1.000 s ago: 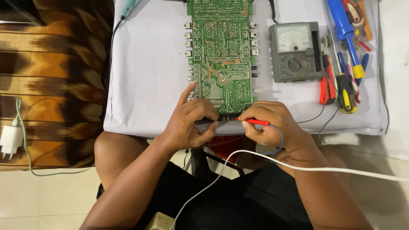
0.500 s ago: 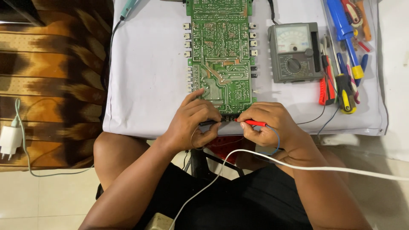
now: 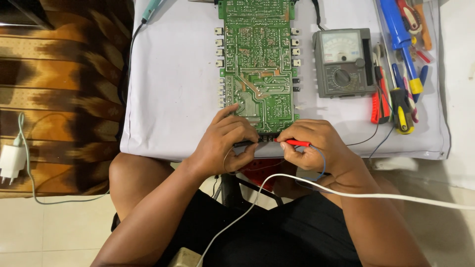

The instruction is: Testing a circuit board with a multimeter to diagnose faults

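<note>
From the head camera I see the green circuit board (image 3: 257,64) lying at 12 o'clock on the white cloth (image 3: 173,84). My left hand (image 3: 225,141) is curled on the near edge of the board, fingers pressing a dark probe. My right hand (image 3: 316,146) pinches the red probe (image 3: 294,143), tip at the same edge. The grey meter (image 3: 343,62) stands at 1 o'clock, beside the hand tools (image 3: 398,94).
</note>
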